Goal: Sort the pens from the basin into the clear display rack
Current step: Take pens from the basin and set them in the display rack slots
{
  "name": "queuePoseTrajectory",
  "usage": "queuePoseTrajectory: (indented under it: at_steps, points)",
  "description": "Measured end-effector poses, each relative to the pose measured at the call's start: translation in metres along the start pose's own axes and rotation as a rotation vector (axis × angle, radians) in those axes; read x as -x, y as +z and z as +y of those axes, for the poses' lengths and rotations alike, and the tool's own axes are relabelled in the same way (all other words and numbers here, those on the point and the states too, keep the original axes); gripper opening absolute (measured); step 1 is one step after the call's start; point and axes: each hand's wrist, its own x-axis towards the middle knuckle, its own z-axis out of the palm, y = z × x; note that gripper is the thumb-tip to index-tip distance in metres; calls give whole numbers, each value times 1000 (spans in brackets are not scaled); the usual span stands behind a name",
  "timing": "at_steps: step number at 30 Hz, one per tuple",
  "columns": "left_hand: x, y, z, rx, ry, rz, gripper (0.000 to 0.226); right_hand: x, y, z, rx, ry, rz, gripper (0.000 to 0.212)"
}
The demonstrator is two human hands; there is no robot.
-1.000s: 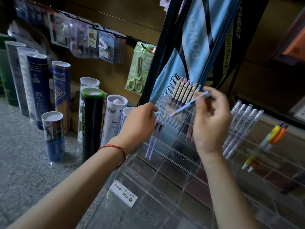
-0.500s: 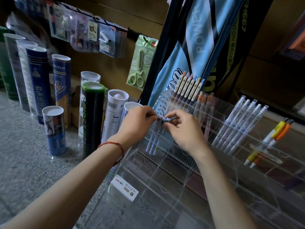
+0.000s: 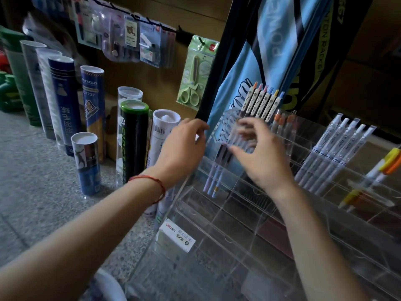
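The clear display rack (image 3: 243,216) slopes across the right half of the head view. Three pale purple and blue pens (image 3: 213,181) stand in its upper left slot. My left hand (image 3: 183,148) hovers just left of that slot, fingers loosely curled and holding nothing. Just right of those pens is my right hand (image 3: 262,155), blurred, with its fingers spread and nothing in them. A row of cream pens (image 3: 261,103) fills the top slot, several white pens (image 3: 332,153) lie further right, and yellow and orange pens (image 3: 375,172) sit at the far right. A white basin rim (image 3: 108,285) shows at the bottom edge.
Shuttlecock tubes (image 3: 132,140) stand on the speckled floor left of the rack. A blue racket bag (image 3: 267,46) leans behind the rack. Packaged green scissors (image 3: 195,74) and stationery packs hang on the brown wall. A white price label (image 3: 175,237) sticks to the rack's lower left.
My right hand carried a blue pen down to the upper left slot, both hands met there, and now the pen rests in the slot while both hands draw back with fingers apart.
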Motion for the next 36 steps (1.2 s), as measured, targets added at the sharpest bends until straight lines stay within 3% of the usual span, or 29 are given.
queuePoseTrajectory:
  at_steps: [3,5,8,11,14,21,26,29,32,36]
  points:
    - [17,-31,-17,-65,20,-21,25,8,3,-26,-209,-151,180,18]
    - [49,-55,-39,-74,-53,-90,22,28,29,-44,-465,-165,101,12]
    - [125,-83,-87,-109,-297,-181,17,86,95,-69,-736,-40,-324,23]
    - [214,-106,-139,-59,-626,-199,26,151,164,-72,-555,19,-816,18]
    - [291,-120,-171,-161,-819,-120,30,195,217,-52,-341,92,-1035,18]
    - [396,-105,-179,-210,-1023,19,26,252,253,-18,-93,145,-1192,18]
    - [419,-107,-178,-234,-1265,278,18,267,265,-38,-173,99,-1190,12]
    - [426,-107,-175,-142,-1410,373,28,281,275,-59,-209,40,-1255,13]
    - [428,-98,-173,36,-1545,416,22,294,285,-78,-143,-83,-1300,26]
    - [426,-84,-173,117,-1633,339,26,307,301,-94,25,-278,-1258,49]
